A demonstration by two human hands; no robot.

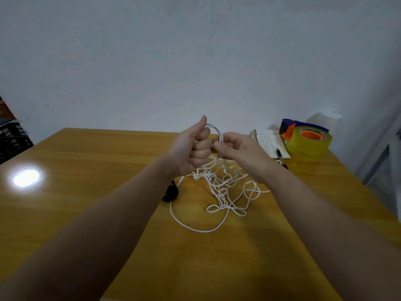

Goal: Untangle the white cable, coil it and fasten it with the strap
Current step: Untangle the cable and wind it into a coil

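From the head camera, both forearms reach forward over the wooden table (91, 198) and the hands meet above its far half, raised off the surface. The left hand (191, 148) is a fist with the thumb pointing up. Its fingers are curled round the first small loop of the white cable (218, 185), probably so it can serve as the fixed core for coiling. The right hand (240, 153) comes in from the other side, palm turned down. Its thumb and fingertips pinch the arc of the loop just beside the left fist, seemingly to guide the next turn.

Most of the cable is not coiled: it hangs from the hands into a loose tangle on the table directly below them, with one wide loop trailing toward the person. The black strap (171, 193) lies on the table touching the tangle's left edge, unused. A tape dispenser (308, 142), notebook (271, 142) and pen (280, 154) sit at the far right corner.
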